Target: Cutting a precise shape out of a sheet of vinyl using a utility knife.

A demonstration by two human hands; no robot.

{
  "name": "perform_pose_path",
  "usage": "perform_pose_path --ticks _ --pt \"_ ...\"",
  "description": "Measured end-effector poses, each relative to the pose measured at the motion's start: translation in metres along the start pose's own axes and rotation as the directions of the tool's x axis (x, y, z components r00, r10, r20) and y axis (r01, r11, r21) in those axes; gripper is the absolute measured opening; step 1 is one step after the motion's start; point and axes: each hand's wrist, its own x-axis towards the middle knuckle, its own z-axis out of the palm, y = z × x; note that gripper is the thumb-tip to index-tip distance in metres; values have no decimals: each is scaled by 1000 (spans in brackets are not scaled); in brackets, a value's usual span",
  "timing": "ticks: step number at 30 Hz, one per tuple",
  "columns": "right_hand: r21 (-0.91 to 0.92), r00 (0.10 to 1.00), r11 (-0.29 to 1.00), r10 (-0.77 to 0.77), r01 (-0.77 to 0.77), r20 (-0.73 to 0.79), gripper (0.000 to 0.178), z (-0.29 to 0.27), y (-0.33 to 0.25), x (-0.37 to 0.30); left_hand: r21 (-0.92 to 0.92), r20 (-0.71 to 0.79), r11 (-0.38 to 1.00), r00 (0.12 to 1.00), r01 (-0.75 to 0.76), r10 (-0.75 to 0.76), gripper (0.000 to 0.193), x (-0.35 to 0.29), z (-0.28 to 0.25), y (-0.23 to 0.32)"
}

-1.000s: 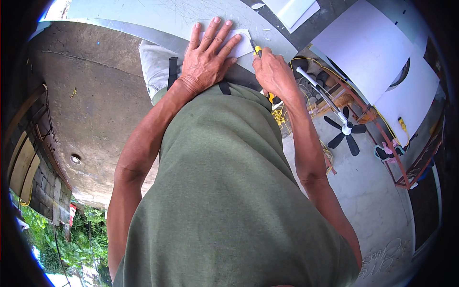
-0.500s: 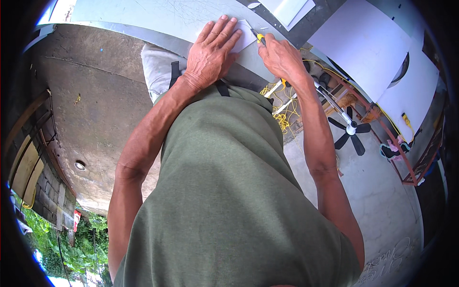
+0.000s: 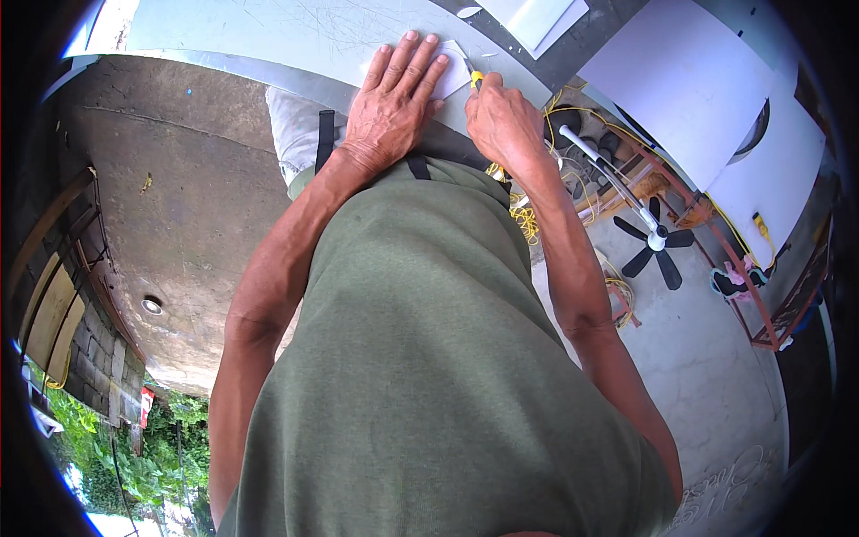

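Note:
My left hand (image 3: 394,103) lies flat with fingers stretched over a small white sheet (image 3: 453,76), pressing it on the scratched grey work surface (image 3: 295,40). Part of the sheet is hidden under the palm and fingers. A yellow and black utility knife (image 3: 476,79) is gripped in my right hand (image 3: 504,121), its blade end at the sheet's right edge. Most of the knife's handle is covered by my fingers. White offcut slivers (image 3: 469,12) lie on the surface beyond the knife.
More white sheets (image 3: 546,22) lie at the far edge, and large white panels (image 3: 684,89) stand to the right. Below them are a black-bladed fan (image 3: 657,240), tangled yellow cord (image 3: 526,224) and a reddish metal frame (image 3: 738,286). A grey cloth (image 3: 291,130) hangs by my waist.
My right hand and the knife have moved slightly left and toward me along the sheet's edge. A small white sliver now lies near the blade. My left hand has barely shifted.

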Motion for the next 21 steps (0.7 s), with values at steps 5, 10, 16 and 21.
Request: perform_pose_path --ticks 5,10,16,21 --pt "32 999 998 44 -44 9 34 1 -5 -3 -13 -1 1000 1000 0 0 65 1 -1 2" --pt "81 994 991 103 -104 21 34 4 -7 -3 -8 -2 1000 1000 -6 6 64 1 0 2" --pt "93 992 987 127 -127 5 34 8 -10 -3 -17 -2 1000 1000 -4 4 65 1 0 2" --pt "67 994 992 110 -110 -2 35 8 -8 -4 -25 -12 1000 1000 -13 13 65 1 0 0"
